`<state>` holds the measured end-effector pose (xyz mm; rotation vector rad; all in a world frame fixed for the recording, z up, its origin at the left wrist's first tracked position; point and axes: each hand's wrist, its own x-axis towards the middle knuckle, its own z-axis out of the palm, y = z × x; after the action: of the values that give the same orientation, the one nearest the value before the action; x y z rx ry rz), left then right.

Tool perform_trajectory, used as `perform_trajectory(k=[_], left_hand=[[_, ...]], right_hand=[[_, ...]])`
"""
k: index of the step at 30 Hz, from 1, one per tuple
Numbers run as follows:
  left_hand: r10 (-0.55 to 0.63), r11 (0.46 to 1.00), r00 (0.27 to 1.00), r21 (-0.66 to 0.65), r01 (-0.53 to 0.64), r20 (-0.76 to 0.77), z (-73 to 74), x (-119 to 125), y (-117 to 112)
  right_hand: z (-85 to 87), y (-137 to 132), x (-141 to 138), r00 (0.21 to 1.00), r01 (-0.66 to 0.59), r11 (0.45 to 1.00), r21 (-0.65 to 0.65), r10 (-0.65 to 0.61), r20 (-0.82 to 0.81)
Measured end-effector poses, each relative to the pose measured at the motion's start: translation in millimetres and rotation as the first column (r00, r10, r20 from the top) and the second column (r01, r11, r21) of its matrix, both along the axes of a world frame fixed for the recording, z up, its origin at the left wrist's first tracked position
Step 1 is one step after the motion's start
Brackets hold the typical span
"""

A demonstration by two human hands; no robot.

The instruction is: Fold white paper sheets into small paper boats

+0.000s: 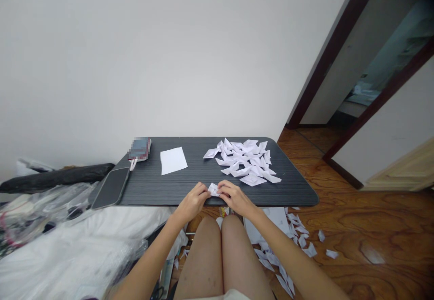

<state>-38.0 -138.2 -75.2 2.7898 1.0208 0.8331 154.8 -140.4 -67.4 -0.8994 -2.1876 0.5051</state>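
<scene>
Between my two hands, just above the near edge of the dark table, is a small piece of folded white paper. My left hand pinches its left side. The fingers of my right hand are closed on its right side. Beyond my right hand lies a heap of folded paper boats, loosely piled on the table. A flat stack of white paper sheets rests to the left, past my left hand.
A phone lies on the table's left end, near a small blurred pouch. The white wall stands behind the table. More folded papers are scattered on the wooden floor. Plastic-wrapped white bundles fill the left side.
</scene>
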Motion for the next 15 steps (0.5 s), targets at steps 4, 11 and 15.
perform_trajectory(k=[4, 11, 15], left_hand=[[-0.063, 0.996, 0.995, -0.059, 0.068, 0.080, -0.9, 0.6, -1.5], [-0.019, 0.994, 0.993, -0.104, 0.032, 0.116, -3.5, 0.6, -3.0], [0.116, 0.984, 0.977, -0.152, -0.090, 0.177, 0.4, 5.1, -1.8]], right_hand=[[-0.3, -0.3, 1.0, 0.998, -0.053, 0.998, 0.017, 0.053, 0.031], [-1.8, -1.0, 1.7, 0.998, -0.036, 0.999, -0.009, 0.037, 0.045], [2.0, 2.9, -2.3, 0.999, 0.049, 0.996, -0.074, -0.050, -0.014]])
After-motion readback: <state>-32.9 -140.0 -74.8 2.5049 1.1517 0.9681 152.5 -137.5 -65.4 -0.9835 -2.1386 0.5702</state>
